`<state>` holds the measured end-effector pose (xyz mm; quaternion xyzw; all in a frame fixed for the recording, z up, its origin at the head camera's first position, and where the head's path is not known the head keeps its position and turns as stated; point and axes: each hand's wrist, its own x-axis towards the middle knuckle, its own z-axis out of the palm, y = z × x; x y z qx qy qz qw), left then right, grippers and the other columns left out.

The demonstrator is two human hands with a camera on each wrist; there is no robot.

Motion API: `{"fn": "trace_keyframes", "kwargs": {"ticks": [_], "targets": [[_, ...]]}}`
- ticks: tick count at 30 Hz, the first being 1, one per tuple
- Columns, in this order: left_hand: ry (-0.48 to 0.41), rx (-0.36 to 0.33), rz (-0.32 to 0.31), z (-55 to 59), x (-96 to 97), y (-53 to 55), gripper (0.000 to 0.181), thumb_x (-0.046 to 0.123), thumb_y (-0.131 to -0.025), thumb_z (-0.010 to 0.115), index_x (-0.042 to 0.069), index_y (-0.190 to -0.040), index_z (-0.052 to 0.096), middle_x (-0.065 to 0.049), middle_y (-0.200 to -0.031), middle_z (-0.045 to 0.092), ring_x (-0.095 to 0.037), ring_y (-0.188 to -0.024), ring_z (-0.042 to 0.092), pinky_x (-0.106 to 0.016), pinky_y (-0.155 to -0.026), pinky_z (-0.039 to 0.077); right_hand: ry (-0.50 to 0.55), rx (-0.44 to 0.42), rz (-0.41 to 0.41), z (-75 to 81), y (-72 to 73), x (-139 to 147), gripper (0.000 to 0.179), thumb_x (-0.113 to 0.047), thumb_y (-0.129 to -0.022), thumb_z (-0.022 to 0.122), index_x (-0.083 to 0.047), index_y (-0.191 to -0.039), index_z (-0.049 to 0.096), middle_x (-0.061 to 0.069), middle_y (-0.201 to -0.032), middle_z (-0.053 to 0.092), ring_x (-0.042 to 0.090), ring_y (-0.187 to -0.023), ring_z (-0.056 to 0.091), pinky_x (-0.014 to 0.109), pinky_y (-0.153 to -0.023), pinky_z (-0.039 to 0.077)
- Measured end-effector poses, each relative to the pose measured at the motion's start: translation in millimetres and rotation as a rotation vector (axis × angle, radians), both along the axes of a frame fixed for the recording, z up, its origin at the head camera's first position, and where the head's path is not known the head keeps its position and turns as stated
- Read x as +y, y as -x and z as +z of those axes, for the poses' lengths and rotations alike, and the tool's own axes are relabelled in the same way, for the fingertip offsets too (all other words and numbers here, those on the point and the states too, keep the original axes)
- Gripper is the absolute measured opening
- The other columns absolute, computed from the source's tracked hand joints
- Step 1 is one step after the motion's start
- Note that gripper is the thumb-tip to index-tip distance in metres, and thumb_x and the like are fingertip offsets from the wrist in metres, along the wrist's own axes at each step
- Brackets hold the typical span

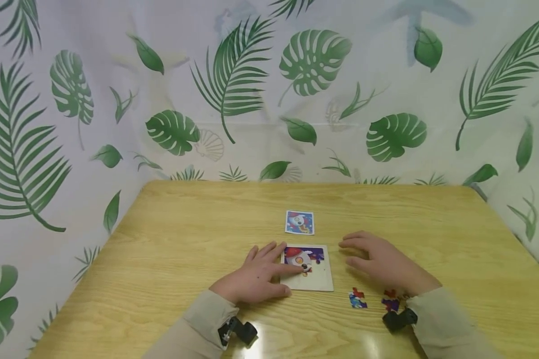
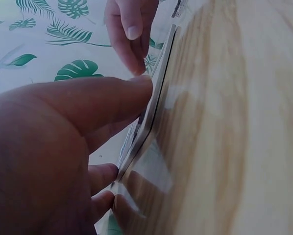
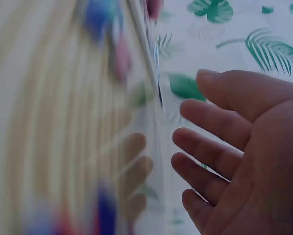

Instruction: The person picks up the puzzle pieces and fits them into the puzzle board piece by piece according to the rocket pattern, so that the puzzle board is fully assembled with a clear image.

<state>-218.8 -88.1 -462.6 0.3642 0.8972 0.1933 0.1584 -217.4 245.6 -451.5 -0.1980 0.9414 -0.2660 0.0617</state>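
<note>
one puzzle board [image 1: 320,280], left fingers [image 1: 288,269] on it, right fingers [image 1: 355,243] near

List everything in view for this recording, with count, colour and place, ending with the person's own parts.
Backdrop: one, white with green leaves, behind and beside the table.
Table: one, yellow-brown wood grain, under everything else.
Picture card: one, mostly blue with a white border, beyond the puzzle board.
Puzzle board: one, off-white, before the person.
Fitted pieces: count unclear, red, white and purple, in the board's upper part.
Loose pieces: two groups, exact count unclear, red, blue and purple, near the right wrist.
Wrist devices: two, black, one per wrist.
Sleeves: two, beige, on both arms.
Left hand: one, bare, touching the board.
Right hand: one, bare, right of the board.
</note>
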Motion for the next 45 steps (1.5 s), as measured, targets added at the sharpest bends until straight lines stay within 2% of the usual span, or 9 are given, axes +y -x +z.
{"fn": "trace_keyframes", "kwargs": {"ticks": [7, 17, 22, 29, 31, 33, 37, 40, 45], "targets": [[0.015, 0.007, -0.007, 0.8, 0.8, 1.2, 0.053, 0.049, -0.099, 0.058, 0.043, -0.151, 0.047, -0.009, -0.169, 0.008, -0.032, -0.154, 0.001, -0.062, -0.118, -0.002, -0.02, 0.028, -0.032, -1.4, -10.8, 46, 0.042, -0.037, -0.101, 0.064, -0.011, -0.135, 0.065, 0.019, -0.143, 0.053, 0.047, -0.132, 0.046, 0.067, -0.102, 0.038], [0.007, 0.016, -0.01, -3.1, -2.1, 0.9, 0.054, 0.049, -0.099, 0.058, 0.043, -0.151, 0.046, -0.009, -0.169, 0.008, -0.032, -0.155, 0.001, -0.061, -0.118, -0.003, 0.023, -0.036, -0.033, -5.7, -32.6, 94, 0.049, -0.038, -0.098, 0.067, -0.01, -0.137, 0.064, 0.019, -0.149, 0.046, 0.05, -0.135, 0.038, 0.071, -0.097, 0.038], [0.016, 0.029, -0.018, -5.0, -1.1, 1.2, 0.055, 0.05, -0.099, 0.057, 0.044, -0.152, 0.045, -0.009, -0.169, 0.008, -0.033, -0.154, 0.001, -0.062, -0.118, -0.002, 0.023, -0.042, -0.009, -12.0, -40.5, 107, 0.05, -0.038, -0.096, 0.07, -0.016, -0.14, 0.062, 0.013, -0.155, 0.04, 0.047, -0.138, 0.036, 0.065, -0.097, 0.04], [-0.012, 0.006, -0.01, -3.7, -3.8, 2.1, 0.053, 0.049, -0.099, 0.057, 0.044, -0.151, 0.047, -0.007, -0.169, 0.007, -0.029, -0.155, -0.001, -0.06, -0.119, -0.005, 0.024, -0.037, -0.02, -12.2, -35.4, 109, 0.042, -0.04, -0.094, 0.072, -0.022, -0.131, 0.066, 0.012, -0.156, 0.04, 0.048, -0.139, 0.036, 0.069, -0.097, 0.038], [-0.022, 0.003, -0.012, -3.7, -4.7, 2.0, 0.052, 0.049, -0.1, 0.057, 0.043, -0.151, 0.047, -0.007, -0.17, 0.007, -0.028, -0.155, -0.002, -0.059, -0.119, -0.005, 0.016, -0.041, -0.034, -11.0, -34.5, 109, 0.04, -0.041, -0.094, 0.071, -0.022, -0.13, 0.067, 0.011, -0.156, 0.041, 0.047, -0.139, 0.036, 0.06, -0.101, 0.04], [-0.032, 0.007, -0.014, -3.8, -5.3, 2.0, 0.052, 0.049, -0.1, 0.057, 0.043, -0.15, 0.048, -0.007, -0.17, 0.006, -0.027, -0.155, -0.002, -0.059, -0.119, -0.006, 0.011, -0.035, -0.042, -9.8, -34.4, 110, 0.039, -0.041, -0.095, 0.07, -0.023, -0.129, 0.067, 0.01, -0.155, 0.042, 0.046, -0.139, 0.037, 0.039, -0.106, 0.04], [-0.042, 0.012, -0.014, -3.2, -6.1, 2.4, 0.052, 0.05, -0.1, 0.055, 0.042, -0.151, 0.047, -0.007, -0.17, 0.005, -0.026, -0.155, -0.003, -0.059, -0.119, -0.006, -0.001, -0.013, -0.047, -7.8, -34.2, 109, 0.037, -0.043, -0.095, 0.069, -0.025, -0.128, 0.067, 0.007, -0.154, 0.044, 0.042, -0.14, 0.038, 0.012, -0.098, 0.032], [-0.04, 0.009, -0.014, -2.3, -5.9, 2.0, 0.051, 0.049, -0.101, 0.056, 0.041, -0.151, 0.048, -0.007, -0.17, 0.005, -0.027, -0.155, -0.002, -0.059, -0.119, -0.006, 0.003, 0.004, -0.047, -8.7, -34.3, 107, 0.036, -0.042, -0.096, 0.069, -0.024, -0.128, 0.067, 0.008, -0.153, 0.044, 0.041, -0.139, 0.039, 0.02, -0.1, 0.036], [-0.029, 0.0, -0.015, -1.8, -3.8, 0.5, 0.051, 0.047, -0.101, 0.057, 0.041, -0.151, 0.048, -0.006, -0.17, 0.006, -0.026, -0.155, -0.003, -0.058, -0.119, -0.006, 0.007, -0.001, -0.082, -12.5, -34.9, 102, 0.035, -0.039, -0.099, 0.066, -0.019, -0.128, 0.067, 0.011, -0.152, 0.046, 0.043, -0.139, 0.038, 0.055, -0.106, 0.039]]}}
